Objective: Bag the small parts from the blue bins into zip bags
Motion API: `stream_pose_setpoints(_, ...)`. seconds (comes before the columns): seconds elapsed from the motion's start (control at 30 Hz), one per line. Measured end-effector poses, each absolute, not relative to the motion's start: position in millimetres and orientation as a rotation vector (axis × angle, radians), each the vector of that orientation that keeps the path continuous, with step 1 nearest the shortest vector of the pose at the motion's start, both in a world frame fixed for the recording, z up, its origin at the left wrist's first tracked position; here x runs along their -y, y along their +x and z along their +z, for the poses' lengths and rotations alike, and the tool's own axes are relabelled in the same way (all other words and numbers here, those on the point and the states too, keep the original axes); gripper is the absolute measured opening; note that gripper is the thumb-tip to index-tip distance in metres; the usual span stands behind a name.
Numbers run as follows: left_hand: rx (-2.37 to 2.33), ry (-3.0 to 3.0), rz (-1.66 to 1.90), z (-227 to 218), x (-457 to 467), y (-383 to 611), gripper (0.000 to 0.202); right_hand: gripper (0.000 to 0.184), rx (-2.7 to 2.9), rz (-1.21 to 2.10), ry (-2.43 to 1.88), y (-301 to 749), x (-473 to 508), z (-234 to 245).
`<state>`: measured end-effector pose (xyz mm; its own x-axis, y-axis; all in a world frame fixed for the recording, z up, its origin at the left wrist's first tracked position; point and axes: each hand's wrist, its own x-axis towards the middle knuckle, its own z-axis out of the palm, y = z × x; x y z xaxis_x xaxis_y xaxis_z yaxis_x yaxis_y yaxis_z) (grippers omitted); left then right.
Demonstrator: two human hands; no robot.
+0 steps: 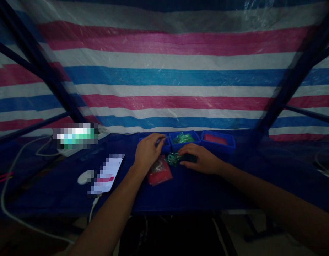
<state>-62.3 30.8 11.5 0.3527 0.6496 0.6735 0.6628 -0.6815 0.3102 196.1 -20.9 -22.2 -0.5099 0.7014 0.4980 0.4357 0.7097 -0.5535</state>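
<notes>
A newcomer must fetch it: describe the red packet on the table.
On the blue table, find the row of three blue trays. On their near side, beside the left hand, lies the red packet. Its colour sets it apart from the shiny green packet by the right hand.

Readable text: none | phone [111, 172]: lit screen partly pixelated, lettering illegible | pale block [71, 151] beyond the phone: pixelated patch over it, wording illegible | red bag [160, 177] and green packet [173, 159], right of the phone: too dim for any print to be read
</notes>
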Motion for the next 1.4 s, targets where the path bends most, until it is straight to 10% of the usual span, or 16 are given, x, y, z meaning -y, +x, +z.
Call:
stream_pose_setpoints(0.3, 1.379, -2.510, -0.908, 2.6, -51.6, -82.8, 0.022, 0.029, 2.338, 0.424, -0.815, 195.5, 13.9, -29.3)
stream_pose_setpoints(0.6, 1.076, -2.587, -1.351, 13.6, -25.6, -55.1, 0.025, 0.016, 1.876, 0.470, -1.053, 200.3, 12.2, -24.4)
stream_pose_setpoints(0.8, 0.973, -2.995, -1.310, 3.8, -5.3, -28.9, 0.063, 0.024, 1.566, 0.868, -0.920, 198.0, 11.3, -28.0)
stream_pose_setpoints(1.4, 0.960, -3.026, -1.513, -6.2, -8.4, -20.0, 0.040, 0.035, 1.467, 1.088, -0.781, 193.1, 13.5, -22.5)
